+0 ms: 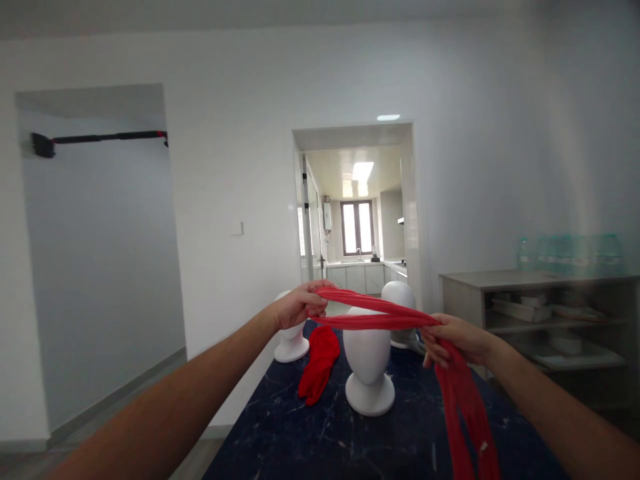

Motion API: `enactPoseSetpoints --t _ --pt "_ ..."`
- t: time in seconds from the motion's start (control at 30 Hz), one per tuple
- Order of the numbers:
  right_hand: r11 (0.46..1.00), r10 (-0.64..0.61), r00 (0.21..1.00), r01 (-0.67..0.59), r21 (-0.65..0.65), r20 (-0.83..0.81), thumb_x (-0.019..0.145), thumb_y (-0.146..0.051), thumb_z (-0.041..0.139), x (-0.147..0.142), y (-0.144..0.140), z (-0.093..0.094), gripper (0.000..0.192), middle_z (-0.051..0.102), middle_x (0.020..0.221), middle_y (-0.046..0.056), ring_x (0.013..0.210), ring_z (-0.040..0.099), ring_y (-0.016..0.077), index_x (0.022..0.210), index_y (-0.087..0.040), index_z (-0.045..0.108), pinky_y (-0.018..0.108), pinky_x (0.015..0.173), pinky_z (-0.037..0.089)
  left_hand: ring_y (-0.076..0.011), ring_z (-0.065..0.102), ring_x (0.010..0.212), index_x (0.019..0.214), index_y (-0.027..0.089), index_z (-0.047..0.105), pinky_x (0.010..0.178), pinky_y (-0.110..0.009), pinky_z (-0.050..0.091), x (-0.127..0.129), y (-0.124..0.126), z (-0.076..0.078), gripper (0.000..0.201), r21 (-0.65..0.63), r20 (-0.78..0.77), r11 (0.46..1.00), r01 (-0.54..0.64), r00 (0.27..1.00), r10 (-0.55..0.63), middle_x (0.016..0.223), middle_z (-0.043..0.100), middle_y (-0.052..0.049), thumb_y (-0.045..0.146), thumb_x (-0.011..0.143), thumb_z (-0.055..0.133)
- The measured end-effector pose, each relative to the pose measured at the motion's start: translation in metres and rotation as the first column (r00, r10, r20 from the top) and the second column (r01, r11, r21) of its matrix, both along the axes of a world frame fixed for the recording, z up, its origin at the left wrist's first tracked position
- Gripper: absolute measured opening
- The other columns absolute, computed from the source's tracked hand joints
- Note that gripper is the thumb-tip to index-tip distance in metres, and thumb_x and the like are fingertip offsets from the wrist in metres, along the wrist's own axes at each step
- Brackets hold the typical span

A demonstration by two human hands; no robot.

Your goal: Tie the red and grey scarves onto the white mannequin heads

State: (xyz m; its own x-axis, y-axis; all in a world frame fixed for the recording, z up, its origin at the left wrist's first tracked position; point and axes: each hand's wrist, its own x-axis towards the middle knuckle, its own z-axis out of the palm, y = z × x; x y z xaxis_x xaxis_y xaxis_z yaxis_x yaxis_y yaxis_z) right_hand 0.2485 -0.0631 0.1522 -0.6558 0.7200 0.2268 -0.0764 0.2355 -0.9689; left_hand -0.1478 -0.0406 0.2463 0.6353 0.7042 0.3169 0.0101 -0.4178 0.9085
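Red scarf [380, 319] stretched over white mannequin head [369, 363].
Left hand [299, 305] clamped on scarf at 10 o'clock; right hand [456, 339] clamped at 3 o'clock; tail hangs toward dark bench [300, 433].

both bare forearms stretched forward, left from lower left, right from lower right. left grip [299, 308] raised slightly higher and farther out, fingers curled shut, knuckles up. right grip [457, 340] lower and nearer, fingers pinched closed, thumb side turned inward.
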Motion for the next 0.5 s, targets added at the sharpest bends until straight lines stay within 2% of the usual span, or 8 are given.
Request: enactPoseSetpoints --t 0.07,0.1,0.17,0.23,0.27,0.37,0.43,0.5 --pt "0.999 -0.045 0.992 0.043 -0.021 -0.119 0.097 -0.051 0.068 0.004 0.017 0.003 0.035 0.034 0.045 -0.016 0.037 0.028 0.0056 0.082 -0.023 0.054 0.032 0.065 0.057 -0.0089 0.039 0.053 0.110 0.021 0.065 0.060 -0.023 0.040 0.002 0.009 0.001 0.034 0.160 -0.149 0.982 -0.096 0.982 0.120 0.060 0.046 0.009 0.030 0.078 0.072" --pt "0.997 -0.072 0.982 0.069 -0.022 -0.174 0.096 -0.052 0.070 0.006 0.027 0.005 0.035 0.027 0.046 -0.017 0.038 0.018 0.0045 0.084 -0.023 0.055 0.028 0.059 0.054 -0.0108 0.046 0.057 0.107 0.022 0.066 0.061 -0.024 0.041 0.003 0.014 0.003 0.031 0.288 -0.247 0.946 -0.149 0.943 0.224 0.065 0.052 0.007 0.032 0.078 0.073" --pt "0.993 -0.120 0.960 0.118 -0.027 -0.255 0.093 -0.054 0.072 0.008 0.049 0.012 0.036 0.022 0.051 -0.017 0.042 0.009 0.0043 0.087 -0.022 0.056 0.023 0.052 0.047 -0.0163 0.057 0.070 0.094 0.022 0.067 0.066 -0.027 0.045 0.006 0.028 0.010 0.023 0.533 -0.363 0.820 -0.207 0.820 0.443 0.075 0.061 0.003 0.035 0.077 0.077" --pt "0.983 -0.182 0.936 0.174 -0.056 -0.300 0.092 -0.056 0.074 0.007 0.071 0.020 0.038 0.021 0.054 -0.016 0.044 0.009 0.0047 0.089 -0.022 0.057 0.020 0.052 0.044 -0.0213 0.061 0.083 0.081 0.023 0.065 0.075 -0.029 0.047 0.007 0.046 0.015 0.020 0.657 -0.359 0.716 -0.235 0.738 0.572 0.078 0.061 0.001 0.036 0.076 0.080" --pt "0.976 -0.217 0.926 0.202 -0.080 -0.308 0.092 -0.056 0.074 0.005 0.083 0.023 0.038 0.020 0.055 -0.016 0.044 0.010 0.0049 0.090 -0.022 0.057 0.019 0.052 0.043 -0.0232 0.061 0.088 0.078 0.023 0.063 0.079 -0.030 0.048 0.007 0.057 0.016 0.021 0.669 -0.341 0.696 -0.259 0.726 0.597 0.078 0.061 0.000 0.035 0.077 0.080" --pt "0.953 -0.297 0.912 0.265 -0.150 -0.281 0.092 -0.053 0.073 -0.005 0.117 0.027 0.035 0.023 0.055 -0.015 0.045 0.015 0.0058 0.090 -0.022 0.057 0.018 0.048 0.038 -0.0262 0.062 0.098 0.078 0.024 0.062 0.088 -0.033 0.050 0.009 0.092 0.010 0.019 0.644 -0.310 0.685 -0.342 0.701 0.642 0.081 0.062 -0.003 0.032 0.081 0.078" --pt "0.938 -0.330 0.914 0.290 -0.187 -0.235 0.095 -0.049 0.069 -0.013 0.141 0.021 0.032 0.027 0.054 -0.015 0.045 0.017 0.0057 0.089 -0.021 0.057 0.017 0.044 0.033 -0.0254 0.063 0.099 0.082 0.022 0.064 0.092 -0.036 0.051 0.011 0.113 -0.002 0.015 0.600 -0.307 0.698 -0.391 0.693 0.652 0.089 0.067 -0.005 0.028 0.084 0.078" --pt "0.914 -0.378 0.908 0.334 -0.230 -0.184 0.099 -0.045 0.065 -0.021 0.162 0.008 0.030 0.029 0.053 -0.014 0.044 0.019 0.0051 0.087 -0.020 0.056 0.016 0.043 0.028 -0.0230 0.065 0.102 0.096 0.019 0.068 0.094 -0.040 0.055 0.014 0.131 -0.019 0.014 0.535 -0.308 0.733 -0.420 0.711 0.632 0.104 0.070 -0.006 0.030 0.090 0.076"
